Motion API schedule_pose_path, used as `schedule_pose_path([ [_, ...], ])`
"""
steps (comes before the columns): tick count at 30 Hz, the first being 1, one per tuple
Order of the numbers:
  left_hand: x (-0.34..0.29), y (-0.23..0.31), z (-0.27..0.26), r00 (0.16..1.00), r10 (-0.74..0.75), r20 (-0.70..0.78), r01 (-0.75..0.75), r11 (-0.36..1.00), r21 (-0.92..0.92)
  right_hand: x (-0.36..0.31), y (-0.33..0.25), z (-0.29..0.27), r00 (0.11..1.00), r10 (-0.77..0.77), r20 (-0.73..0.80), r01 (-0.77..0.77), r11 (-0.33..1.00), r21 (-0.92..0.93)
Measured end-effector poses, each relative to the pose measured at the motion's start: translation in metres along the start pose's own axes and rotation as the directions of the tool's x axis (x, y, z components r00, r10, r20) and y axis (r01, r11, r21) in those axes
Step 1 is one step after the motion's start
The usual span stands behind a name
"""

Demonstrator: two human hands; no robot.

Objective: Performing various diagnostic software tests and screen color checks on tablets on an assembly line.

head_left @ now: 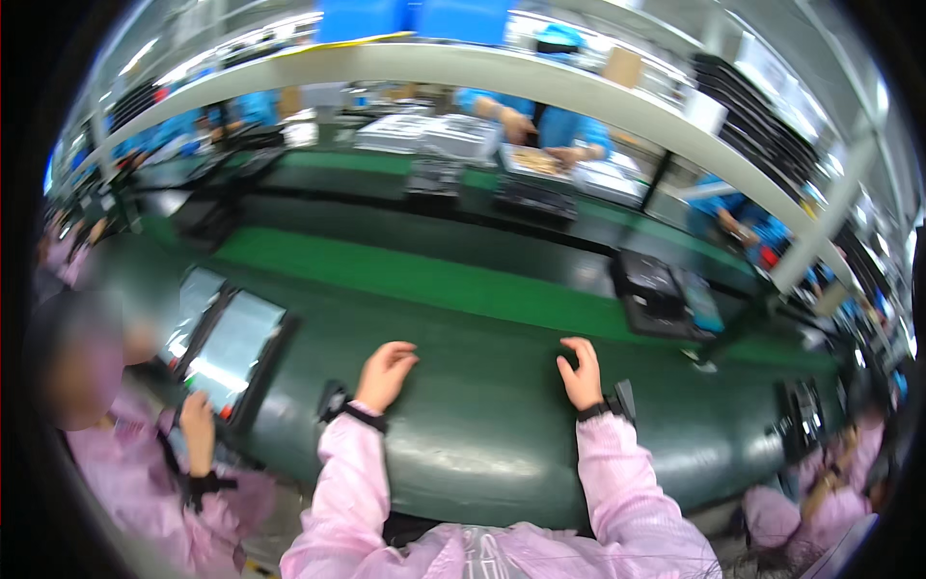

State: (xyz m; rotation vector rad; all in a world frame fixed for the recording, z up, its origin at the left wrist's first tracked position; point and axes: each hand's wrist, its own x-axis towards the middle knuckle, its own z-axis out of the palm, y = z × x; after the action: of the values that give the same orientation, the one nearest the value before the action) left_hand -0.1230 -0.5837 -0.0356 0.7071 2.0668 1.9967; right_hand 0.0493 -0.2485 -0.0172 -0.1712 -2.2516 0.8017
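I've got 2 bare hands on the head feed, well apart over the dark green work surface (473, 415); can't tell if they touch it. Left hand (384, 374): fingers loosely curled inward, thumb clear, nothing in grasp. Right hand (582, 374): same, fingers bent toward the left, nothing gripped. I see a black strapped-on module at each wrist, left module (333, 400) and right module (625, 399). Nearest parts: 2 reflective flat panels left of the left hand, the closer panel (230, 343) in a black frame; black tray-like unit (648, 275) beyond and right of the right hand. Co-worker's hand (198, 425) is at the closer panel's near edge, well left of my left hand.
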Motion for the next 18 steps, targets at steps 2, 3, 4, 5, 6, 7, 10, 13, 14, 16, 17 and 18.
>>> schedule_pose_path([
  [2,0.001,0.000,0.000,1.000,-0.011,0.018,0.011,1.000,-0.028,-0.004,0.056,-0.045,0.989,0.056,-0.137,-0.086,0.971,-0.224],
  [3,0.001,0.001,0.001,1.000,-0.027,0.015,0.027,0.999,-0.028,-0.006,0.082,-0.068,0.957,0.143,-0.252,-0.201,0.954,-0.221],
  [4,0.001,0.002,0.001,1.000,-0.006,0.028,0.007,1.000,-0.025,-0.008,0.108,-0.088,0.890,0.288,-0.353,-0.371,0.909,-0.192],
  [5,0.000,0.002,0.001,0.999,0.008,0.037,-0.008,1.000,0.000,-0.011,0.130,-0.107,0.870,0.227,-0.438,-0.374,0.883,-0.284],
  [6,0.000,0.003,0.002,1.000,0.004,0.031,-0.005,1.000,0.022,-0.013,0.150,-0.122,0.822,0.244,-0.515,-0.461,0.816,-0.348],
  [7,0.000,0.004,0.002,0.999,0.003,0.032,-0.004,0.999,0.035,-0.013,0.166,-0.132,0.755,0.274,-0.595,-0.536,0.781,-0.320],
  [10,0.000,0.003,0.002,1.000,0.009,0.017,-0.010,0.998,0.064,-0.005,0.201,-0.147,0.727,0.294,-0.621,-0.623,0.661,-0.417],
  [13,0.000,0.000,0.002,0.999,0.003,-0.037,-0.001,0.998,0.062,0.010,0.215,-0.150,0.725,0.383,-0.572,-0.660,0.624,-0.419],
  [14,0.000,-0.001,0.001,0.999,0.015,-0.033,-0.012,0.998,0.067,0.013,0.216,-0.151,0.705,0.428,-0.566,-0.700,0.550,-0.456],
  [16,0.000,-0.001,0.000,0.999,0.026,-0.024,-0.024,0.995,0.092,0.016,0.215,-0.150,0.689,0.461,-0.559,-0.720,0.528,-0.451],
  [17,0.000,0.000,0.002,0.999,0.015,-0.030,-0.011,0.993,0.122,0.016,0.214,-0.150,0.680,0.485,-0.550,-0.728,0.533,-0.431],
  [18,0.001,0.002,0.003,0.999,0.032,-0.039,-0.027,0.992,0.125,0.015,0.212,-0.149,0.691,0.474,-0.546,-0.719,0.528,-0.452],
])
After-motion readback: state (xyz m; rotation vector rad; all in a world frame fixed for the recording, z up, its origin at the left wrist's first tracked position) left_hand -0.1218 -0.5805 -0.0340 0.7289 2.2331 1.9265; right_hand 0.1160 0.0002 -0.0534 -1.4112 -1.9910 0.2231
